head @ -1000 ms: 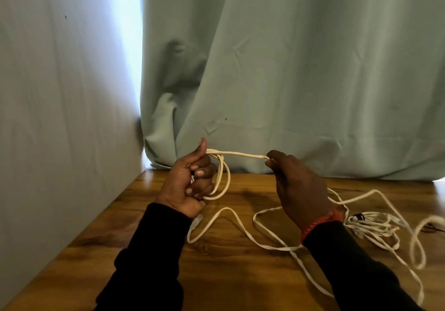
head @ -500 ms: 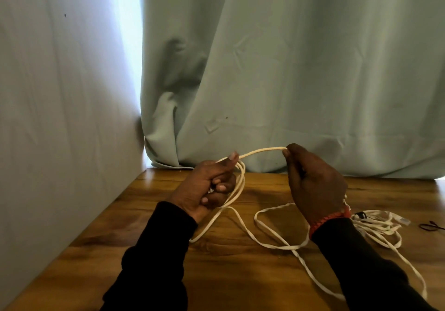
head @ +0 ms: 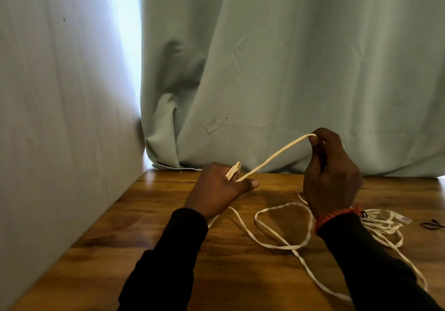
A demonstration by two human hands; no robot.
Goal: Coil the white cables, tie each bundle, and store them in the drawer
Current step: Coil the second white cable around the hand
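Head view: coiling step, first white cable [head: 269, 160] part-wound.
Left hand [head: 216, 188], grip closed on started loops; right hand [head: 331, 173] pinched the strand above the desk [head: 168, 214]. Slack lay right of left hand. Next: probably lay another loop.

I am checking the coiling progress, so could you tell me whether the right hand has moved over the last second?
Yes. The right hand, pinching the white cable, has risen and shifted right against the curtain's hem.

A brown wooden table [head: 154, 245] with things on it.
Loose loops of long white cable [head: 284, 244] lie on it, with a small black tie [head: 432, 225] near the right edge.
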